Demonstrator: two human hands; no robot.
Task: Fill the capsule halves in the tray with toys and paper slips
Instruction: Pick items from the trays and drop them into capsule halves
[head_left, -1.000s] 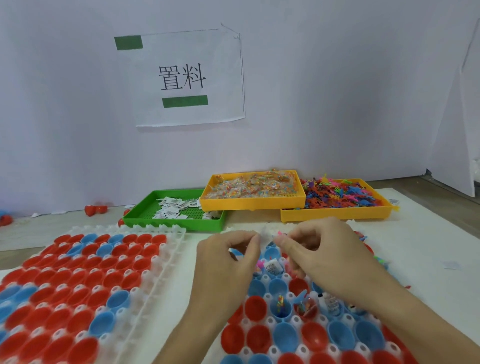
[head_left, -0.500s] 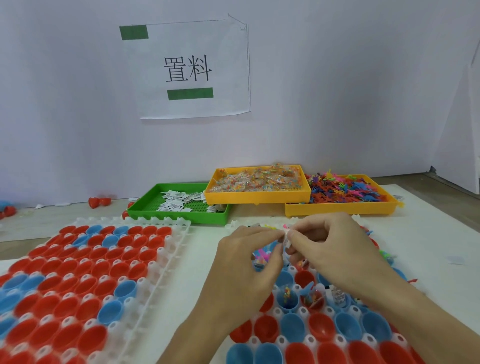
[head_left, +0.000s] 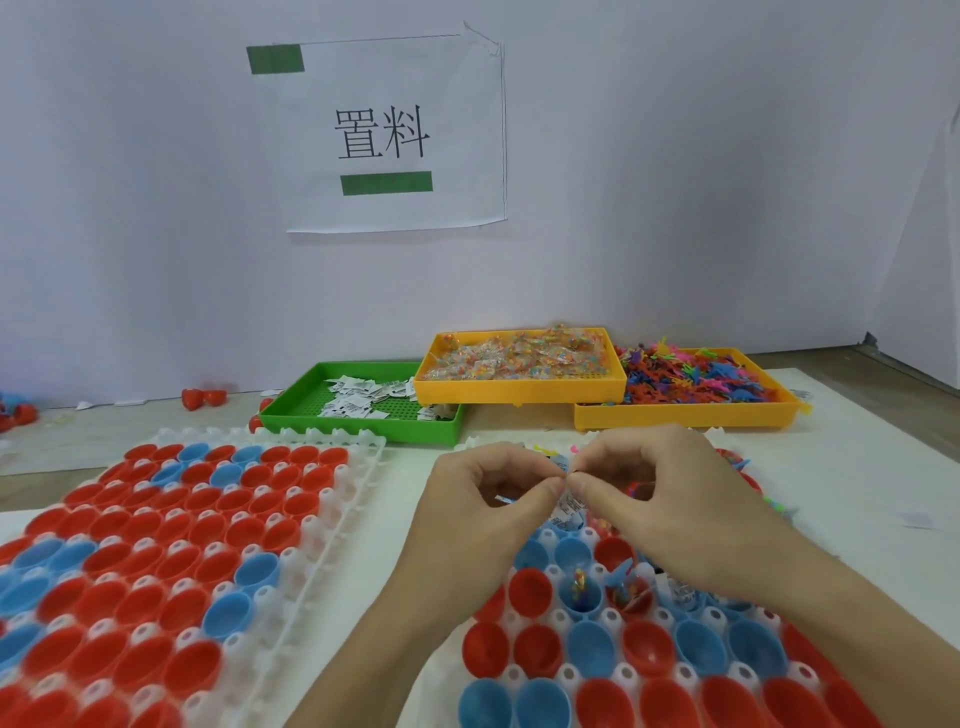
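My left hand (head_left: 488, 514) and my right hand (head_left: 670, 499) meet fingertip to fingertip over the right-hand white tray (head_left: 566, 675) of red and blue capsule halves. Between them they pinch a small white paper slip (head_left: 569, 506) that hangs down above a blue half. Just below my hands, a blue capsule half (head_left: 581, 597) and a red capsule half (head_left: 631, 597) hold small toys. Nearer halves in that tray look empty. My hands hide the tray's far rows.
A second white tray (head_left: 358, 467) of red and blue halves lies at the left. Behind stand a green tray (head_left: 363, 421) of paper slips, a yellow tray (head_left: 519, 389) of bagged toys and another yellow tray (head_left: 685, 415) of coloured plastic figures. Loose red halves (head_left: 202, 397) lie by the wall.
Both hands stay together over the right tray, and the slip between the fingertips now hangs lower towards the capsule halves. The view has shifted slightly.
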